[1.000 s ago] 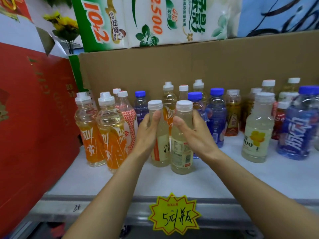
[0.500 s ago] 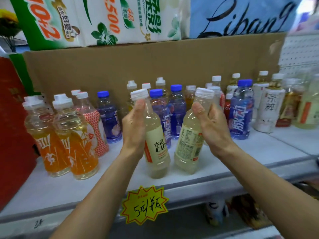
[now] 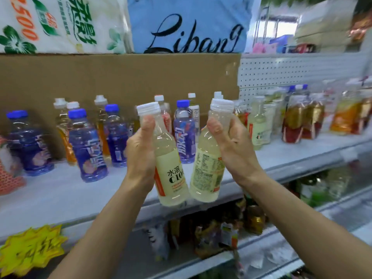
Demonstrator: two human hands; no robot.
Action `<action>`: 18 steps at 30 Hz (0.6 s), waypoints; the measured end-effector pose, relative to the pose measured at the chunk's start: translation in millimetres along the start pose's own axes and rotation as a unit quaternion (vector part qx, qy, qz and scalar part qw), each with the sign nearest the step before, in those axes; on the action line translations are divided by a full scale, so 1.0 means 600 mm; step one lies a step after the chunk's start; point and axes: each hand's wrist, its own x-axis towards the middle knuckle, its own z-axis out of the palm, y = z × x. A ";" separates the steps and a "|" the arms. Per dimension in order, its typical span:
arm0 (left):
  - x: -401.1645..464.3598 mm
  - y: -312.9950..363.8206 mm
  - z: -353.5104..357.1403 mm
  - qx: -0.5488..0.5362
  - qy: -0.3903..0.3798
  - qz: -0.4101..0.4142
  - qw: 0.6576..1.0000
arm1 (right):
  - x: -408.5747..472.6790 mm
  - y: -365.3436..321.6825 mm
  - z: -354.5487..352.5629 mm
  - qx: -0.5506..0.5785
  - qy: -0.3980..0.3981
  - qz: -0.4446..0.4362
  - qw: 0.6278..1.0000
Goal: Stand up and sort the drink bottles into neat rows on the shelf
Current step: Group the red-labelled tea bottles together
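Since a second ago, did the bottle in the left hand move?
Yes. The pale C100 bottle in the left hand has come up off the white shelf where it stood and now hangs tilted over the front edge.

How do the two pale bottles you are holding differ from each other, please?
The left-hand bottle shows its front label reading C100 and leans left at the top; the right-hand bottle shows its fine-print back label and leans right. Both are pale, white-capped, and lifted off the shelf.

Right-hand bottles blurred, price tag cut off (writing unreadable), lower-shelf goods indistinct
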 end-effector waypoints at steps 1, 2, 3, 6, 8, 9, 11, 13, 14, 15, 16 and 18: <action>-0.013 -0.007 0.032 -0.008 -0.005 -0.005 1.000 | -0.002 0.001 -0.033 -0.008 -0.003 0.004 1.000; -0.024 -0.015 0.062 -0.015 -0.010 -0.008 1.000 | -0.004 0.004 -0.066 -0.016 -0.007 0.009 1.000; -0.034 -0.024 0.092 -0.017 -0.015 -0.011 1.000 | -0.006 0.007 -0.099 -0.025 -0.011 0.013 1.000; -0.064 -0.049 0.170 -0.011 -0.036 -0.025 0.999 | -0.015 0.019 -0.189 -0.053 -0.023 0.026 0.998; -0.076 -0.063 0.214 -0.007 -0.045 -0.046 0.998 | -0.019 0.026 -0.242 -0.060 -0.023 0.037 0.997; -0.078 -0.069 0.234 -0.004 -0.049 -0.053 0.997 | -0.019 0.031 -0.266 -0.055 -0.021 0.044 0.997; -0.077 -0.080 0.270 0.003 -0.057 -0.057 0.997 | -0.014 0.040 -0.309 -0.045 -0.014 0.055 0.997; -0.069 -0.091 0.299 0.018 -0.063 -0.055 0.996 | -0.005 0.050 -0.348 -0.039 0.000 0.062 0.997; -0.063 -0.095 0.310 0.024 -0.066 -0.052 0.996 | 0.001 0.056 -0.365 -0.038 0.006 0.065 0.997; -0.056 -0.101 0.321 0.028 -0.069 -0.051 0.996 | 0.007 0.063 -0.382 -0.038 0.010 0.066 0.997; -0.049 -0.106 0.331 0.026 -0.072 -0.053 0.996 | 0.014 0.071 -0.397 -0.039 0.015 0.067 0.997; -0.034 -0.116 0.351 0.019 -0.075 -0.057 0.995 | 0.030 0.087 -0.425 -0.040 0.027 0.066 0.997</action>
